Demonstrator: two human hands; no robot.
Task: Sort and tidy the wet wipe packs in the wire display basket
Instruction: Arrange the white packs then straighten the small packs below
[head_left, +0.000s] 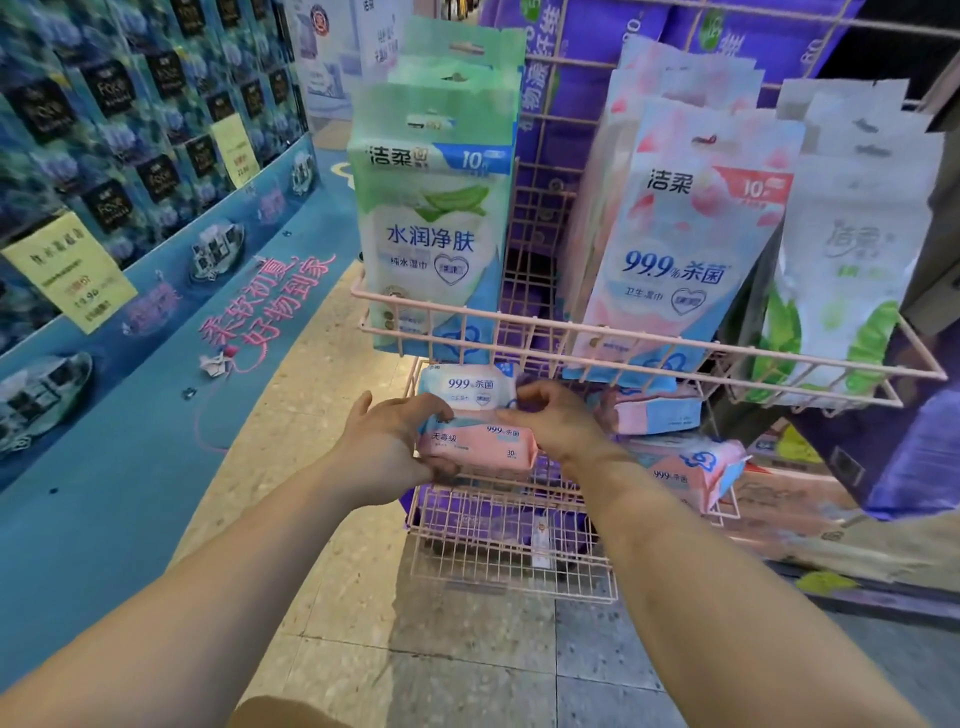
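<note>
A pink wet wipe pack (480, 446) is held between both hands at the front left of the lower pink wire basket (514, 561). My left hand (387, 441) grips its left end and my right hand (553, 421) pinches its top right edge. Behind it stands a second pink-and-blue pack (467, 387). To the right lie two more pink packs, one tilted (691, 467) and one behind it (654, 413).
An upper pink wire basket (649, 348) holds upright green hanging packs (434, 223), pink hanging packs (685, 234) and white-green packs (852, 249). Purple tissue bales (924, 452) stand right and behind. A blue display wall (130, 171) runs along the left.
</note>
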